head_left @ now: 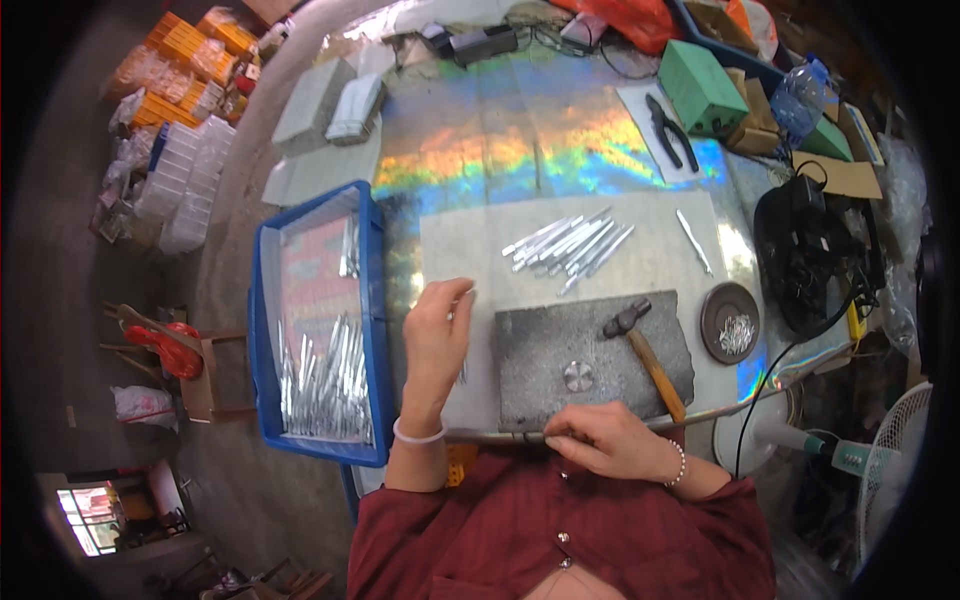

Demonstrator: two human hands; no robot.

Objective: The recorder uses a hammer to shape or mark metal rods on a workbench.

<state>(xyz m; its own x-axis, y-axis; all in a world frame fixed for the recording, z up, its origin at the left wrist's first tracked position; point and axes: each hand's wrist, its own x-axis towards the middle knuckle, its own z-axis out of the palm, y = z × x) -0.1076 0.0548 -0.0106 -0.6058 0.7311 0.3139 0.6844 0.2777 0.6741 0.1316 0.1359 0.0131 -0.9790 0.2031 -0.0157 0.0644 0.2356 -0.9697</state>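
Observation:
My left hand [439,325] is over the paper sheet beside the blue tray, its fingers loosely bent and apart with nothing seen in them. Under its wrist, a few thin metal pieces [463,372] partly show. My right hand [598,440] is at the table's near edge, thumb and fingertips drawn together; whatever they may hold is hidden. Just beyond it lies a dark metal slab [540,340] bearing a small round metal disc [578,377] and a hammer [652,368] with a wooden handle. A loose pile of slim silver rods [568,245] rests behind the slab.
Many silver rods [330,385] fill the blue tray [377,330] at left. A round brown dish [714,340] holds small metal pieces. Pliers [672,135], a single rod [693,241], a green box [702,88] and a black bag [808,250] lie rightward. A fan [900,460] stands lower right.

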